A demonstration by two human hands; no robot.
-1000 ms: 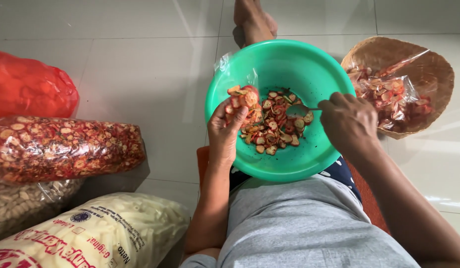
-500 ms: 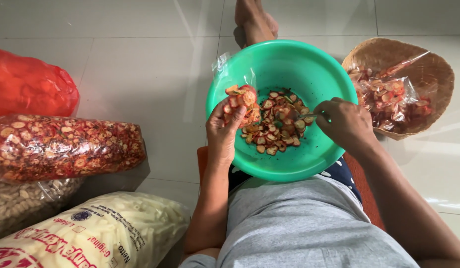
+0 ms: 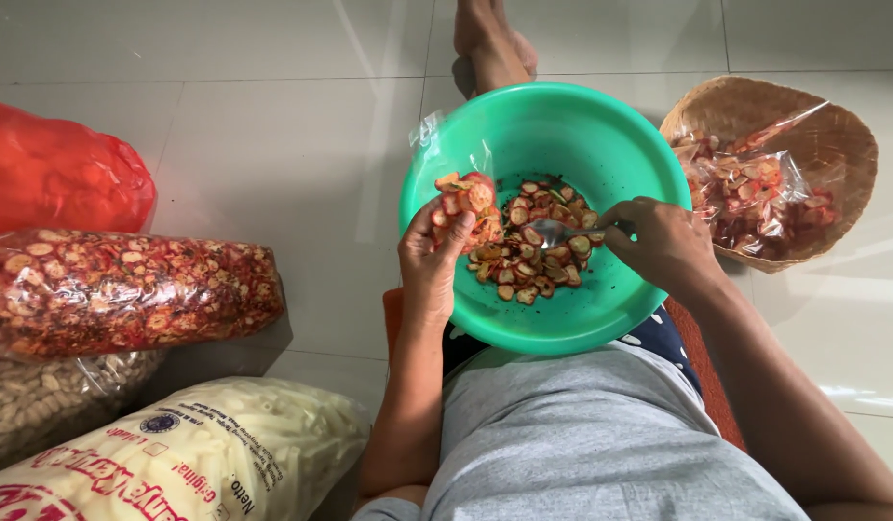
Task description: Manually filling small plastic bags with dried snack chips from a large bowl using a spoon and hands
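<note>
The step in hand looks like bagging chips (image 3: 538, 256) from the green bowl (image 3: 601, 135) on the lap: left hand (image 3: 432, 260) pinches the small bag (image 3: 466, 203) open, right hand (image 3: 663, 241) closes round the spoon (image 3: 553, 232), which needs a careful lift to the bag mouth

Bare floor (image 3: 302, 145) is lying open between the green bowl (image 3: 620, 318) and the snack bags (image 3: 128, 299) stacked at the left. A wicker basket (image 3: 842, 145) is crowding the bowl's right side; a foot (image 3: 490, 43) is blocking beyond it.
</note>
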